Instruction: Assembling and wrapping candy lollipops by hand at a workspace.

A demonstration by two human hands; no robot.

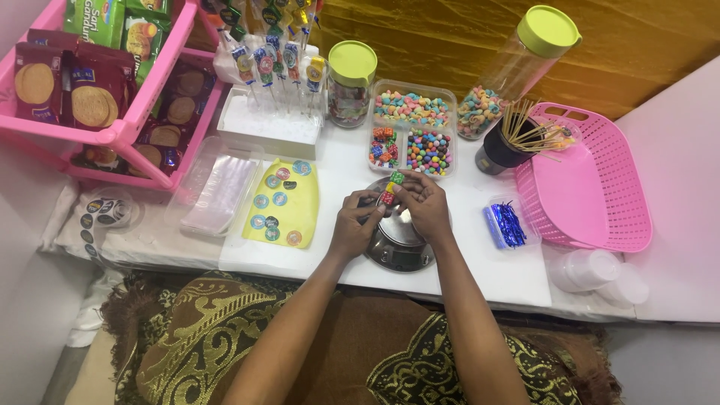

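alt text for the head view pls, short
Both hands, left hand and right hand, hold small colourful candies over a round metal scale on a white table. Candy tray, jars and a pink basket stand behind.

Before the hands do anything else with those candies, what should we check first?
1. Candies held by both hands, left hand and right hand: ok.
2. Hands over the round metal scale: ok.
3. Candy tray open, just beyond the hands: ok.
4. Cup of wooden sticks upright, right of the tray: ok.
5. Is a stick already in the candies: cannot tell, fingers hide it.
6. Blue twist ties lying right of the scale: ok.
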